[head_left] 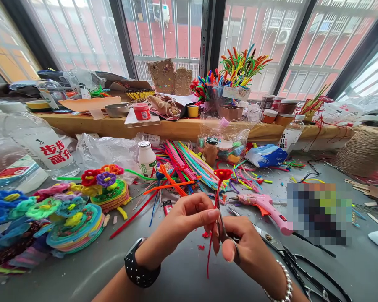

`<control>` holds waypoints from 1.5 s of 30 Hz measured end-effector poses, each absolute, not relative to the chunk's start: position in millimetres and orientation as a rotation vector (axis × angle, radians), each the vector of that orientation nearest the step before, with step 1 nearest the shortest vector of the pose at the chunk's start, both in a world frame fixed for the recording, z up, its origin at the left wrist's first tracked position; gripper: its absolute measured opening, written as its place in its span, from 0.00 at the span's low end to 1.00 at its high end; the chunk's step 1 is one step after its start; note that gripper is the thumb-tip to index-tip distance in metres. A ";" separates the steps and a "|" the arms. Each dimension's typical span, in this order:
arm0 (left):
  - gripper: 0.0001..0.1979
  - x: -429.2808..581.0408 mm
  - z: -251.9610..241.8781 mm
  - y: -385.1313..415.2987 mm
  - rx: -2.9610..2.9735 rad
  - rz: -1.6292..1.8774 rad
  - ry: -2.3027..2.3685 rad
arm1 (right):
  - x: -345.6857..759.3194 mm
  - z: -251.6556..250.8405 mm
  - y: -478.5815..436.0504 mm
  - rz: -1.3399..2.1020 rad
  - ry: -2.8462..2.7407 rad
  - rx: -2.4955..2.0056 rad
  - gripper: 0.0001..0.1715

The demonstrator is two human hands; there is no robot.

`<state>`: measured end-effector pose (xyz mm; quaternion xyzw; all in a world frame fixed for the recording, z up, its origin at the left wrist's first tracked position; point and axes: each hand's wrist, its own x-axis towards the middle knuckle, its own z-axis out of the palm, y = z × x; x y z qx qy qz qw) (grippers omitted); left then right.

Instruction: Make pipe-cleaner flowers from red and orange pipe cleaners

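My left hand (184, 220), with a dark polka-dot watch strap at the wrist, pinches the stem of a red pipe-cleaner flower (223, 174). The flower's head points up, and its thin stem hangs below my fingers. In my right hand (247, 245) is a small pair of scissors (237, 254), fingers closed round the handles. The blades run upward right beside the stem; whether they touch it I cannot tell. Red fuzz scraps (201, 247) lie on the grey table (176, 281) under my hands.
To the right lie a pink glue gun (267, 205) and large black-handled scissors (290, 256). Bundled pipe cleaners (189, 163), a white bottle (147, 159) and a brown jar (210, 151) stand ahead. Colourful pipe-cleaner flowers (50, 209) fill the left. A cluttered wooden ledge (176, 129) runs behind.
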<state>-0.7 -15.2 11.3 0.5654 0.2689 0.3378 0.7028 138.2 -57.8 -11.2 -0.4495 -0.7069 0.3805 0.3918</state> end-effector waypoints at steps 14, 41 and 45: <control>0.08 -0.9 10.1 -15.2 1.235 0.772 0.603 | 136.9 -11.9 -55.6 0.887 -1.764 -1.195 0.33; 0.03 -12.5 9.0 -12.6 2.252 1.133 0.734 | 157.3 -19.4 -53.1 -0.443 -1.996 -1.078 0.23; 0.03 -11.1 8.7 -12.9 2.333 1.256 0.706 | 156.5 -21.8 -51.8 -0.459 -2.011 -1.069 0.22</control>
